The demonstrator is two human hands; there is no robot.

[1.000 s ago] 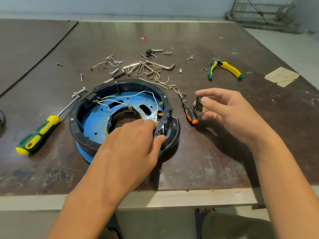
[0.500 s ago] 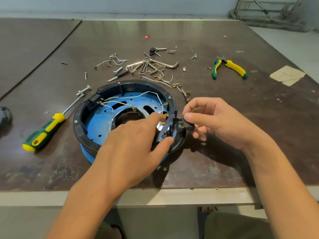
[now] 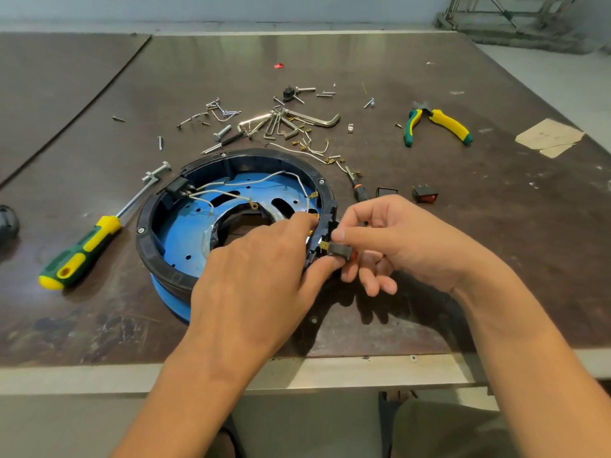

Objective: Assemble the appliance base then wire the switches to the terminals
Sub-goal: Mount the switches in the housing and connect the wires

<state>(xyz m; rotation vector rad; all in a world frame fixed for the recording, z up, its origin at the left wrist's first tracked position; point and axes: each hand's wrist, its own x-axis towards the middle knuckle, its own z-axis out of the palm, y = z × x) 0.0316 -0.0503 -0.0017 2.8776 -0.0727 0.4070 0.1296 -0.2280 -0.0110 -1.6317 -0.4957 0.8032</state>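
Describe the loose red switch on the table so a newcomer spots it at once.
Start at the round blue appliance base with the black rim on the table. Just right of it, beyond the right hand pinching a black switch, a black rectangular part and the loose red switch lie side by side. The switch lies farther right and alone shows a red face.

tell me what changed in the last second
The right hand, pinching the small black switch, moved left from beside the base to its rim, bringing the switch up against it. The left hand kept gripping the base rim; the screwdriver and pliers lay untouched.
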